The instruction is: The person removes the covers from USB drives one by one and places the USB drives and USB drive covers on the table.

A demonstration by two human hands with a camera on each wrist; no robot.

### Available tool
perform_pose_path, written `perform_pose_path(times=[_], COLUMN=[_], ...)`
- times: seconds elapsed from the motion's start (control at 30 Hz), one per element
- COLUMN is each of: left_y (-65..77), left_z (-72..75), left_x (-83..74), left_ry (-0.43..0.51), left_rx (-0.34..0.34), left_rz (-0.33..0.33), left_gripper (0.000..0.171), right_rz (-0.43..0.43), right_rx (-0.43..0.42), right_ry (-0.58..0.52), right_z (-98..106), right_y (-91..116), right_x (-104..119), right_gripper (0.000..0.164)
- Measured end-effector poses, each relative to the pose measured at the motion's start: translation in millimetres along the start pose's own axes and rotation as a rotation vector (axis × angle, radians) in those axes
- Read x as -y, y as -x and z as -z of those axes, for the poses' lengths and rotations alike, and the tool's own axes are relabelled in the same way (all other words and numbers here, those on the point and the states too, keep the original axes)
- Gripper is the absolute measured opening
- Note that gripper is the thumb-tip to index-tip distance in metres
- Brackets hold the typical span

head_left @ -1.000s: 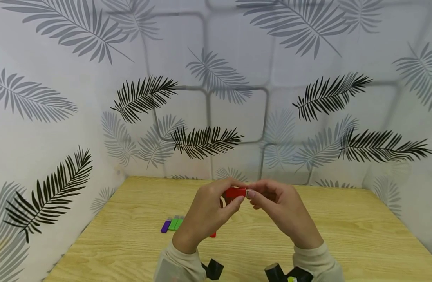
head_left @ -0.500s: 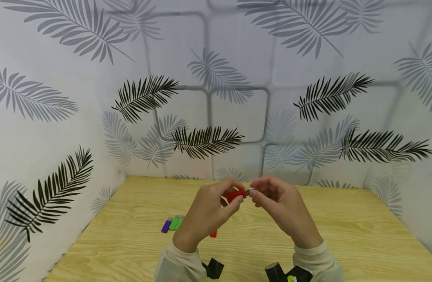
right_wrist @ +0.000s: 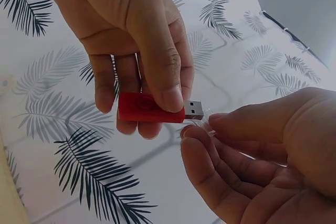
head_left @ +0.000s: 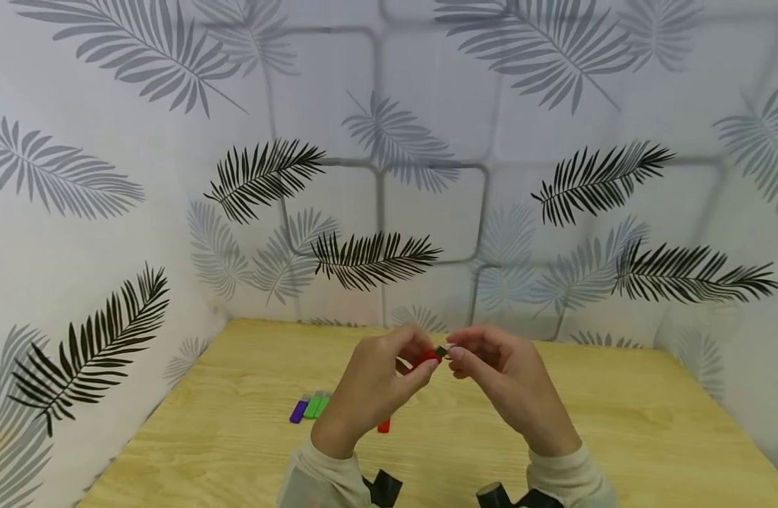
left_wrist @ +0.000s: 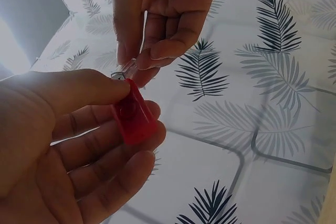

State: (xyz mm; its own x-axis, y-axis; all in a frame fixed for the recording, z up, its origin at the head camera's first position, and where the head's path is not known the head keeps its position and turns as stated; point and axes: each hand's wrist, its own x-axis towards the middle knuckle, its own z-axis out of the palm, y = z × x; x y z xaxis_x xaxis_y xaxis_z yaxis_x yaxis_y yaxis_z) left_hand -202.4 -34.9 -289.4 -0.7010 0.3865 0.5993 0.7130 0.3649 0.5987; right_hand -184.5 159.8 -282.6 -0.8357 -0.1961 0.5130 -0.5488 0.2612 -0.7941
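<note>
My left hand (head_left: 379,374) pinches a red USB flash drive (right_wrist: 149,107) by its body, thumb on top and fingertips beneath. Its metal plug (right_wrist: 193,109) sticks out bare toward my right hand (head_left: 512,384). Between thumb and fingertips, that hand pinches a small clear plastic cap (right_wrist: 208,121) right at the plug's tip. Whether the cap touches or partly covers the tip, I cannot tell. Both hands are raised above the table. In the left wrist view the drive's red body (left_wrist: 135,116) slants across the left fingers.
On the wooden table (head_left: 236,466) lie a purple USB drive (head_left: 298,411) and green ones (head_left: 313,406), partly behind my left wrist. Another red drive (head_left: 384,426) lies just right of that wrist. A leaf-patterned curtain (head_left: 427,212) stands behind the table.
The red drive has turned in my left fingers, from lying level to tilted and foreshortened in the head view. My right fingertips have stayed close to its plug end.
</note>
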Motion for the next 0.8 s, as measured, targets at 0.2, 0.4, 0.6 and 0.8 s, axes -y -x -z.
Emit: perform_pose_path(times=[0.2, 0.4, 0.6, 0.8], left_y=[0.8, 0.5, 0.1, 1.0], left_z=[-2.4, -0.1, 2.8, 5.8], left_x=[0.8, 1.7, 4.3, 15.4], left_ry=[-0.053, -0.077, -0.076, -0.148], left_rx=[-0.009, -0.01, 0.013, 0.011], left_rz=[-0.003, -0.009, 0.023, 0.068], left_gripper=[0.009, 0.009, 0.007, 0.006], right_rz=[-0.018, -0.023, -0.041, -0.115], right_rx=[-0.003, 0.017, 0.002, -0.022], right_ry=[0.017, 0.026, 0.101, 0.252], right_z=[4, 5, 5, 11], right_y=[3, 2, 2, 4], right_x=[-3, -3, -3, -8], right_gripper=[0.019, 0.018, 0.017, 0.017])
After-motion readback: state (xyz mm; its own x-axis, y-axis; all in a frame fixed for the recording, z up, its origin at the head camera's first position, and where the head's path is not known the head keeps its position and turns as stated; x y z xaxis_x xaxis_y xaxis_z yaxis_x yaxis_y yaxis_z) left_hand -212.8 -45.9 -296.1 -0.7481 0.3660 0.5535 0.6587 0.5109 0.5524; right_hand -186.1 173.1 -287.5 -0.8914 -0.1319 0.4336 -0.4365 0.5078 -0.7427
